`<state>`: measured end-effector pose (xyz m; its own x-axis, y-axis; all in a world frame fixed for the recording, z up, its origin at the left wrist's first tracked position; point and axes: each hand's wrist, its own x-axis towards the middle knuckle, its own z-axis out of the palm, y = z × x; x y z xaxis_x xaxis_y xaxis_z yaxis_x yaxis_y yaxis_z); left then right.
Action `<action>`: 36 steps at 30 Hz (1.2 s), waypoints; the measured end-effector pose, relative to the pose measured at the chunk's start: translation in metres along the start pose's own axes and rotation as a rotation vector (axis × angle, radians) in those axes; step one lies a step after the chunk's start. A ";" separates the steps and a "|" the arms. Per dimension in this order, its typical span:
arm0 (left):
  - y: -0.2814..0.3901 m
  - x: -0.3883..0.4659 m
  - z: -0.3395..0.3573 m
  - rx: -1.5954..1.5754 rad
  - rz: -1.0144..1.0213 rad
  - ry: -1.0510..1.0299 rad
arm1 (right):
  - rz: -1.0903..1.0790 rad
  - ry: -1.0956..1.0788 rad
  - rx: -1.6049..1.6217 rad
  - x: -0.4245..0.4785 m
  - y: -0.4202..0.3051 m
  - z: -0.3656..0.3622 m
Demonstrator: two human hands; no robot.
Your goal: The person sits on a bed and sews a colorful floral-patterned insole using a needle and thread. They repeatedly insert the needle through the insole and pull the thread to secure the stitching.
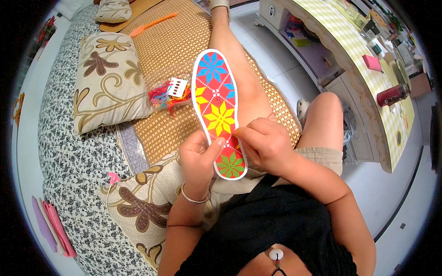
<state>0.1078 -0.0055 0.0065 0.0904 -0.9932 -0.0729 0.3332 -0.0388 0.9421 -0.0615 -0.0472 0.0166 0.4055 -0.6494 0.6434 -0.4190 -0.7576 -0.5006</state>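
Note:
An embroidered shoe insole (218,114) with a white rim lies lengthwise before me, red with blue, yellow and green star flowers. My left hand (198,160) grips its left edge near the lower part, thumb on top. Fingers of my right hand (264,143) are pinched together at the right edge, by the red stitching; whether they hold a needle or thread is too small to tell. A bundle of coloured embroidery threads (162,96) in a clear bag, with a small white card (178,87) bearing symbols, rests on the woven mat to the left of the insole.
Patterned cushions (107,82) lie at the left on a sofa with a woven mat (165,45). An orange long-handled tool (153,24) lies at the top. On the right stands a cloth-covered table (348,38) with a pink pouch (372,62) and a red flask (392,95).

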 end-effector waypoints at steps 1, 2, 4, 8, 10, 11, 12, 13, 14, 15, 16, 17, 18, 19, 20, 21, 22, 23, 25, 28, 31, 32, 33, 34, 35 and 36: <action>0.000 0.000 0.000 0.007 -0.001 0.004 | -0.017 -0.012 -0.028 0.000 0.000 0.000; 0.000 0.000 0.001 0.014 -0.002 0.007 | -0.021 -0.004 -0.030 0.000 0.000 0.000; 0.000 0.000 0.003 0.022 0.007 0.031 | -0.030 0.012 -0.035 -0.001 0.001 0.002; -0.002 -0.002 0.005 0.153 0.072 0.062 | -0.058 -0.038 -0.082 -0.001 -0.001 0.001; -0.006 -0.005 0.002 0.352 0.151 0.050 | -0.069 -0.049 -0.099 -0.002 -0.002 0.003; -0.009 -0.006 -0.001 0.488 0.208 0.046 | -0.070 -0.045 -0.092 -0.002 -0.002 0.004; -0.010 -0.007 -0.003 0.623 0.265 0.043 | -0.072 -0.043 -0.086 -0.002 -0.003 0.007; -0.012 -0.006 -0.002 0.647 0.334 0.060 | -0.074 -0.041 -0.079 -0.002 -0.004 0.009; -0.015 -0.006 0.001 0.670 0.404 0.077 | -0.064 -0.034 -0.075 -0.004 -0.003 0.011; -0.016 -0.005 0.004 0.693 0.474 0.096 | -0.056 -0.029 -0.071 -0.004 -0.003 0.013; -0.015 -0.005 0.006 0.678 0.476 0.117 | -0.048 -0.023 -0.067 -0.005 -0.003 0.014; -0.014 -0.005 0.005 0.714 0.486 0.130 | -0.016 -0.008 -0.071 -0.005 -0.003 0.012; -0.012 -0.005 0.002 0.751 0.496 0.145 | 0.014 0.006 -0.074 -0.003 -0.006 0.008; -0.010 -0.005 0.001 0.789 0.506 0.161 | 0.044 0.020 -0.076 -0.002 -0.007 0.005; -0.008 -0.005 0.001 0.816 0.530 0.161 | 0.039 0.020 -0.070 -0.003 -0.007 0.005; -0.005 -0.005 0.003 0.840 0.555 0.157 | 0.035 0.020 -0.068 -0.004 -0.006 0.005; -0.003 -0.005 0.005 0.863 0.579 0.153 | 0.032 0.020 -0.066 -0.005 -0.006 0.005; -0.006 -0.005 0.006 0.818 0.575 0.140 | 0.047 -0.002 -0.066 -0.006 -0.007 0.007; -0.011 -0.006 0.008 0.726 0.568 0.115 | 0.076 -0.047 -0.066 -0.006 -0.011 0.010; -0.010 0.002 0.001 0.577 0.519 0.125 | 0.006 0.038 -0.033 0.008 -0.005 -0.009; -0.015 0.009 -0.008 0.204 0.433 0.006 | 0.128 0.138 -0.104 0.013 0.009 -0.025; -0.016 0.011 -0.016 0.218 0.414 -0.114 | 0.218 0.061 0.035 0.012 0.014 -0.023; -0.014 0.013 -0.021 0.228 0.394 -0.236 | 0.470 -0.043 0.355 0.012 0.011 -0.023; -0.017 0.009 -0.013 0.155 0.394 -0.198 | 0.718 -0.150 0.678 0.013 0.006 -0.022; -0.019 0.005 -0.010 0.131 0.235 -0.118 | 0.960 -0.260 1.004 0.012 0.000 -0.020; -0.023 0.005 -0.011 0.078 0.238 -0.134 | 1.026 -0.157 1.203 0.006 -0.001 -0.013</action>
<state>0.1113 -0.0080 -0.0188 0.0308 -0.9808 0.1927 0.2441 0.1943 0.9501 -0.0690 -0.0499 0.0281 0.4754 -0.8382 -0.2672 0.2726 0.4291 -0.8611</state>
